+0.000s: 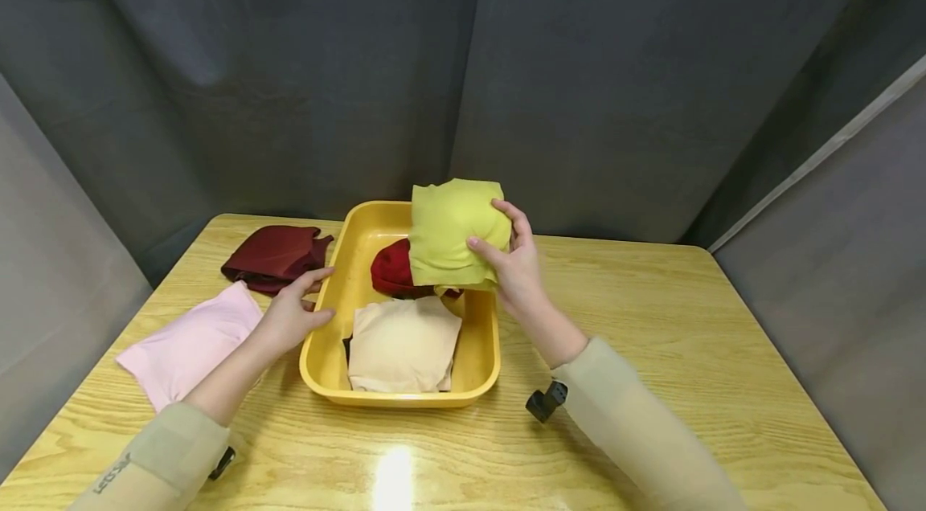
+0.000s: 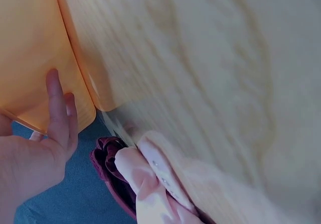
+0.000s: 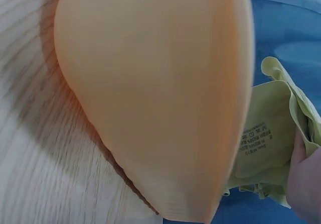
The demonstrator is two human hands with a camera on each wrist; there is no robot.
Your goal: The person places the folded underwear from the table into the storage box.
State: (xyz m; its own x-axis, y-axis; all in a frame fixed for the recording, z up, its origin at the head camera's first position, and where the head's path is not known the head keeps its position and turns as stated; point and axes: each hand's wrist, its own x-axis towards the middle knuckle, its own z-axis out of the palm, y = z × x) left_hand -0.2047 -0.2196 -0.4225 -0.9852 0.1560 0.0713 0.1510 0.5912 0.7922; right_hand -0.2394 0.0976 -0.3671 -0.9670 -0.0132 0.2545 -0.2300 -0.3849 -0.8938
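Note:
My right hand holds a yellow-green folded bra above the far right part of a yellow plastic tray. Its thumb lies on the front and the fingers reach round the edge. Printed sizing text shows on the bra in the right wrist view. At the tray's left rim, my left hand touches the plastic with fairly straight, spread fingers. Inside the tray lie a beige folded bra at the near end and a dark red garment behind it, partly hidden.
Left of the tray, a pink folded garment lies beside the left forearm, with a maroon one behind it. All stand on a wooden table. Grey curtains hang behind and at both sides.

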